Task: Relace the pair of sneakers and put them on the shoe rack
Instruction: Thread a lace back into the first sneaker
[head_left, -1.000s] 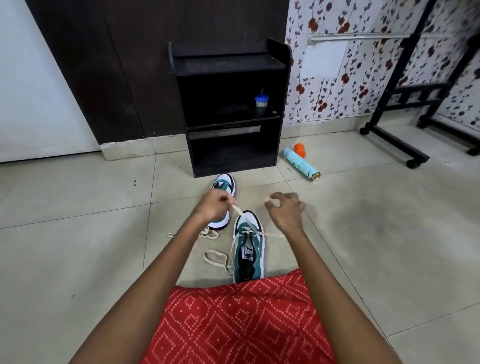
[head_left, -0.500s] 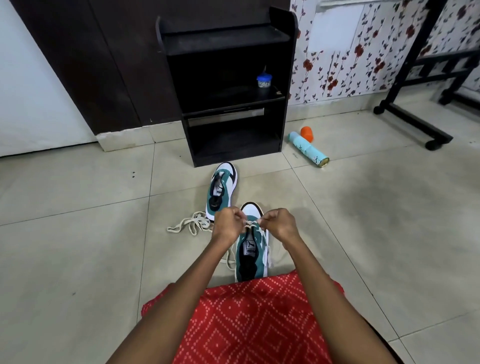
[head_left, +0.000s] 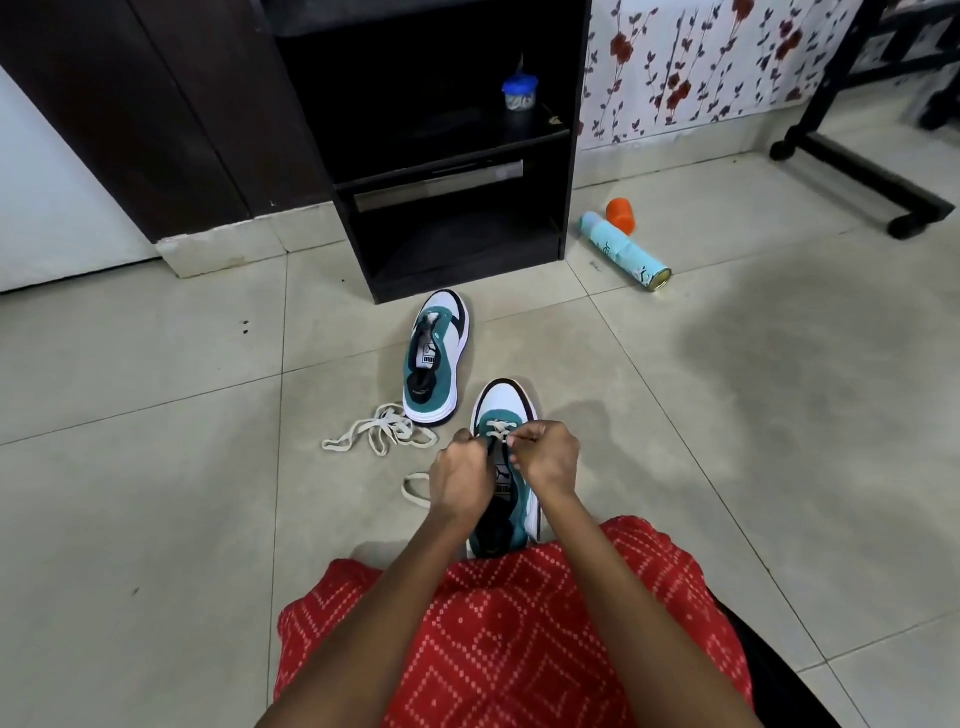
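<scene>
Two teal, white and black sneakers lie on the tiled floor. The near sneaker (head_left: 506, 410) points away from me, with a cream lace (head_left: 497, 429) through its lowest eyelets. My left hand (head_left: 461, 480) and my right hand (head_left: 548, 460) are over its tongue, each pinching a part of that lace. A slack loop of the lace (head_left: 413, 488) trails left of the shoe. The far sneaker (head_left: 436, 358) stands unlaced in front of the black shoe rack (head_left: 566, 171). A loose cream lace (head_left: 382, 431) lies bunched by its heel.
A small blue-lidded jar (head_left: 519, 93) sits on the rack's middle shelf. A light blue spray can (head_left: 626, 253) and an orange cap (head_left: 622, 213) lie on the floor right of the rack. A black wheeled stand (head_left: 862, 166) is at the far right. My red patterned garment (head_left: 509, 639) covers my lap.
My hands have come down from the raised lace ends onto the near sneaker's eyelets. The view has tilted down and moved closer to the shoes.
</scene>
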